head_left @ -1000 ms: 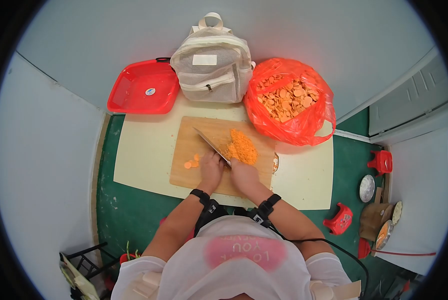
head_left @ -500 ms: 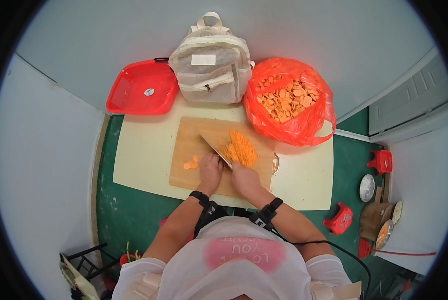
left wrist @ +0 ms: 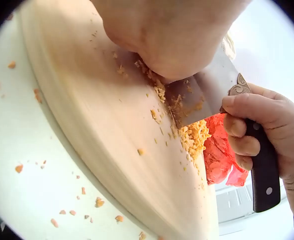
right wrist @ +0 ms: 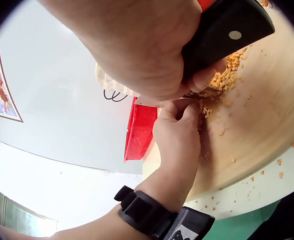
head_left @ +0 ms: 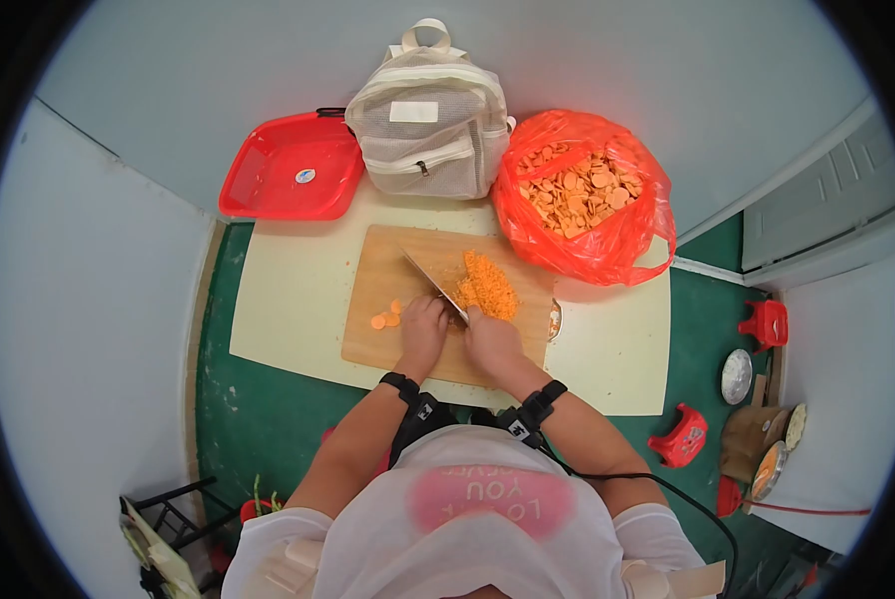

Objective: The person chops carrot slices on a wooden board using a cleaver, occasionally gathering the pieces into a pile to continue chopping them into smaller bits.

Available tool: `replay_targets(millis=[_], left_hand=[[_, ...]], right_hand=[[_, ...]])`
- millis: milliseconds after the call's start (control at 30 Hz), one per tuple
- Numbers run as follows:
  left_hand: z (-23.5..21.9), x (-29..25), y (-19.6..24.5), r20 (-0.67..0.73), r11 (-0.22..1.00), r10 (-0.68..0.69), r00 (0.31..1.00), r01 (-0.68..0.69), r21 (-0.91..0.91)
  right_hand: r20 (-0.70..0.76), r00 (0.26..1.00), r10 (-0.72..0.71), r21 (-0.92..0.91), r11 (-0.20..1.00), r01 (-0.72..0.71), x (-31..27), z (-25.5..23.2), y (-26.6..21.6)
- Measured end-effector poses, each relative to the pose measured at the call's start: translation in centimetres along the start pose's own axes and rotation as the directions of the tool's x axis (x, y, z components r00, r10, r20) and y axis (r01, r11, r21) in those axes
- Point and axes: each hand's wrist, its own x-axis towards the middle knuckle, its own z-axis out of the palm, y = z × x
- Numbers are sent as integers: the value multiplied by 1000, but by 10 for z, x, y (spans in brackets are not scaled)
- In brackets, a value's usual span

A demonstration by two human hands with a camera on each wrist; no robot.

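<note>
My right hand (head_left: 492, 342) grips the black handle (left wrist: 265, 172) of a broad-bladed knife (head_left: 429, 278). The blade stands on edge on the wooden board (head_left: 382, 262), slanting up to the left. Close against the blade's left side is my left hand (head_left: 424, 326), its fingers bent down to the board; whatever lies beneath them is hidden. In the right wrist view, the fingertips of the left hand (right wrist: 177, 135) meet the blade. Finely chopped orange bits (head_left: 489, 288) are heaped right of the knife, and a few round orange slices (head_left: 385, 318) lie left of my left hand.
Behind the board are a red basin (head_left: 298, 195), a pale mesh backpack (head_left: 422, 120) and a red plastic bag (head_left: 632, 240) full of orange slices. Small crumbs (left wrist: 100, 202) dot the table. Red stools (head_left: 679, 436) stand on the floor to the right.
The head view has shifted slightly. The knife has made small movements beside my left hand, its tip shifting a little rightward on the board since the earliest frame. Both hands remain close together.
</note>
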Motion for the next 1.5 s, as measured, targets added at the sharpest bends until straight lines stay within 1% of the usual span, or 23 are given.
replay_targets(millis=[133,200,333,400,467,533,600,633,733,800,933,1000,1133,1167,1200,1233,1300,1400,1500], left_hand=[[2,-1,0,-23,1000,9,1000,-9,-9],[7,-3,-1,-50,1000,-5,999,6,13],[8,-2,-4,-23,1000,1,1000,0,26],[7,-1,-2,-61,999,35,998,-32,42],[2,1,0,-34,1000,20,999,-20,17],[0,-2,4,-18,1000,0,1000,-1,-6],[-1,1,2,8,1000,12,1000,-12,-3],[-3,1,1,-1,1000,16,1000,-16,2],[-1,1,0,19,1000,20,1000,-20,17],[4,-2,0,-66,998,51,996,-50,30],[5,-1,-4,-68,997,73,995,-72,22],[7,-4,-6,-85,994,104,991,-101,36],[2,-3,-9,-46,994,109,993,-109,22],[0,-2,-9,-10,995,98,995,-98,-2],[-2,0,-7,28,996,87,996,-86,-27],[-5,2,-6,29,996,89,996,-88,-25],[-14,1,-4,92,989,127,988,-118,-90],[-16,4,-3,70,986,115,991,-105,-130],[-11,2,-3,28,988,102,994,-98,-120]], right_hand=[[-14,1000,-5,43,999,5,-4,-8,4],[2,1000,12,33,999,-12,-10,-13,0],[18,1000,20,14,1000,-20,-12,-10,-4],[27,999,31,19,999,-31,-11,-11,-8],[42,998,39,20,999,-40,-6,-5,-8],[-79,995,-67,11,998,68,4,7,-4],[-79,994,-70,18,997,72,12,10,-2],[-77,995,-60,30,998,62,15,9,-2],[-88,995,-51,76,995,58,8,6,4],[-64,997,-30,77,996,35,-2,2,3],[-17,1000,0,102,995,1,-6,-2,2],[-18,1000,-1,87,996,2,0,2,1],[3,1000,-1,39,999,1,5,0,-6],[-1,1000,-6,42,999,6,7,-1,-7],[15,1000,20,35,999,-20,8,-1,-7],[33,998,47,29,998,-48,9,-2,-6],[32,998,49,31,998,-50,7,-2,-6],[33,998,49,36,998,-51,9,-2,-4],[37,998,52,39,998,-54,10,-1,-3]])
